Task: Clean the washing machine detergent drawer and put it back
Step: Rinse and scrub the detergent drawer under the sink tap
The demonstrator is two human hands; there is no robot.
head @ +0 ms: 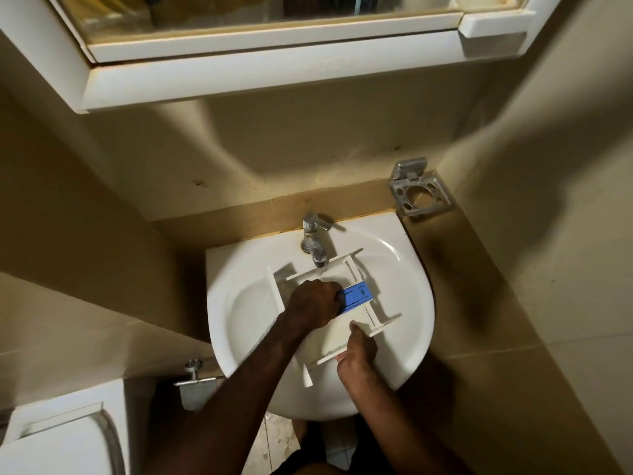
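At the far left, a toilet cistern (58, 437) is seen, with a chrome valve (194, 369) on the wall beside it. Further right, the white basin (239, 313) is reached into by both arms.

The left hand (313, 301) is laid over the middle of the detergent drawer (337, 332), its fingers curled down against the blue softener insert (357, 294); whether the insert is gripped or only rubbed cannot be told. The drawer is held inside the basin, just below the chrome tap (314, 240), and no running water can be made out.

The right hand (356, 354) is clamped on the drawer's near right edge, thumb on top and fingers wrapped underneath.

The drawer's long axis is set diagonally, from the near left towards the far right, with its open compartments facing up; which end carries the front panel cannot be told.

The drawer is judged to be light, stiff moulded plastic, likely slippery when wet. Its thin ribs and projecting rails are judged liable to snap, so it is best held by the solid side walls.

A chrome toothbrush holder (421, 192) is fixed to the wall at the far right.
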